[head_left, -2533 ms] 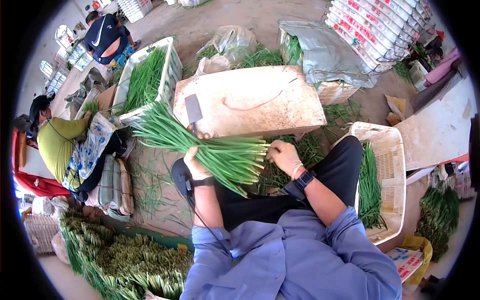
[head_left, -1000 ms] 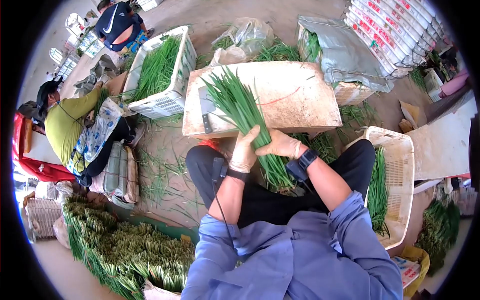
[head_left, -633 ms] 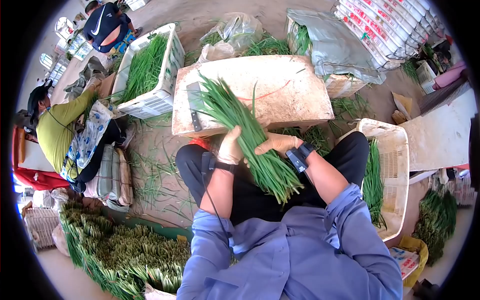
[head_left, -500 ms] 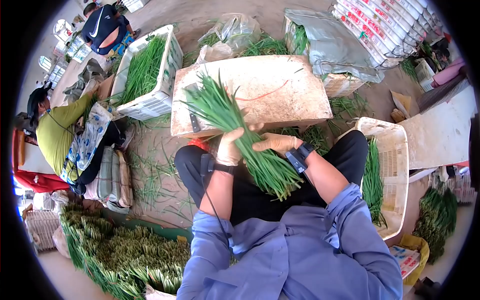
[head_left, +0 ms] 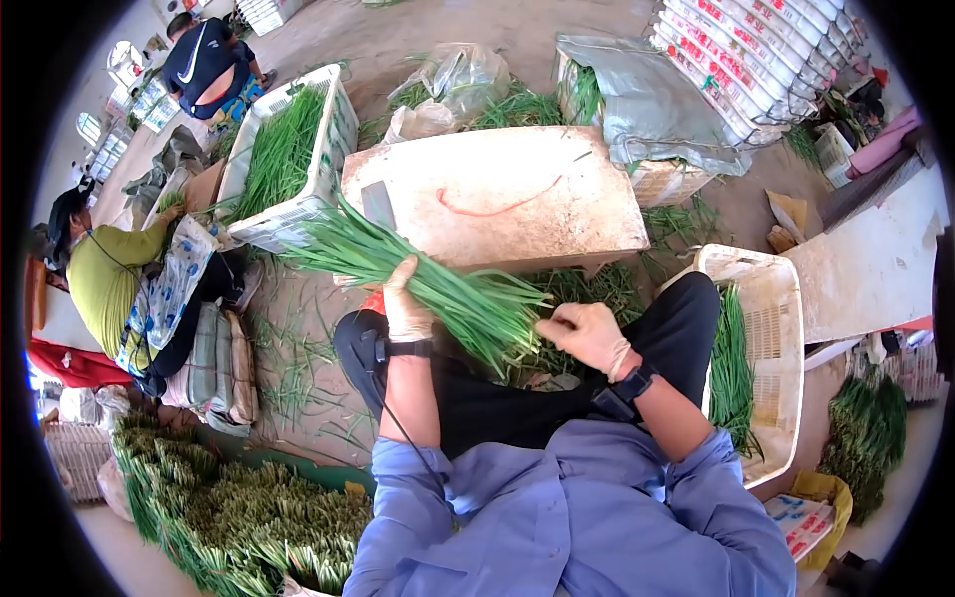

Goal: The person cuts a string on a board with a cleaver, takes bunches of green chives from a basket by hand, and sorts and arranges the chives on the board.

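The left grip (head_left: 406,303), in a thin pale glove, is closed around the middle of a bunch of green stalks (head_left: 468,298), thumb lying over the top. The bunch slants across in front of the person: its leafy tips fan out beyond the left grip, up and to the left, while its pale ends point down and right toward the other hand. The right grip (head_left: 589,336), also gloved, is curled with thumb and fingertips drawn close together at those pale ends; I cannot tell whether it pinches a stalk. Just beyond both grips stands a low, stained white tabletop (head_left: 587,224). On it, above the left grip, lies a flat metal blade (head_left: 378,202), partly covered by the leaves, and farther right a thin red cord (head_left: 497,212) lies in a loose curve. Right of the right grip, past the knee, is a white crate (head_left: 781,388) with more green stalks inside. Up and left of the left grip, another white crate (head_left: 336,149) is heaped with stalks. Well apart to the left sits a person in a yellow-green top (head_left: 109,279). Below and left of the left grip, many bundles (head_left: 249,507) are packed together, pale ends up.
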{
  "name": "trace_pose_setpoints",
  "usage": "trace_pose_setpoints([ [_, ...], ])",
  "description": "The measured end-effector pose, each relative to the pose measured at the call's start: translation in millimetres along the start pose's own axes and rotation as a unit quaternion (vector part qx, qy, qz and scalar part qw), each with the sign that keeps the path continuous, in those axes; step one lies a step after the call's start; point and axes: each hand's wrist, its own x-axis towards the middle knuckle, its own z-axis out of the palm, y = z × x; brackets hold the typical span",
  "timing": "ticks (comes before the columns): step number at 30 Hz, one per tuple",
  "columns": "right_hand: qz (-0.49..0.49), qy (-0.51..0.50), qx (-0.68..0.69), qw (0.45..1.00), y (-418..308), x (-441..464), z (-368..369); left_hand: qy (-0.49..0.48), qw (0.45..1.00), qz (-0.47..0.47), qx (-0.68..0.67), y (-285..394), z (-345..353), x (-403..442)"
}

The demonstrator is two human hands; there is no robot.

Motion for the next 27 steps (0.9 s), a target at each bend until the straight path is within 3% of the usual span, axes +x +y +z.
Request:
trace_pose_setpoints([
  [3,0.029,-0.031,-0.058,0.997,-4,6,16,0.016,1.0,0.008,0.019,0,6,-5],
  [6,-0.005,-0.043,-0.031,0.999,12,13,33,0.014,0.999,0.026,0.031,3,15,-15],
  [7,0.029,-0.081,-0.005,0.996,12,15,31,0.009,1.0,0.009,0.021,5,12,-15],
  [10,-0.023,-0.029,-0.098,0.994,26,22,36,0.012,0.999,0.018,0.032,7,13,-17],
  [12,0.008,-0.005,-0.142,0.99,34,21,31,0.05,0.998,0.033,0.019,8,15,-13],
  [14,-0.018,0.016,-0.057,0.998,49,18,29,0.068,0.997,0.034,0.002,9,18,-15],
  [17,0.095,-0.063,0.242,0.964,36,9,19,0.069,0.997,0.028,-0.011,16,37,-30],
  [24,0.09,-0.101,0.283,0.95,33,9,42,0.04,0.998,0.034,0.036,7,23,-19],
  [25,0.008,-0.087,0.23,0.969,38,11,47,0.05,0.997,0.037,0.05,6,28,-22],
  [27,-0.037,-0.102,0.157,0.982,44,13,46,0.061,0.995,0.038,0.07,6,33,-25],
])
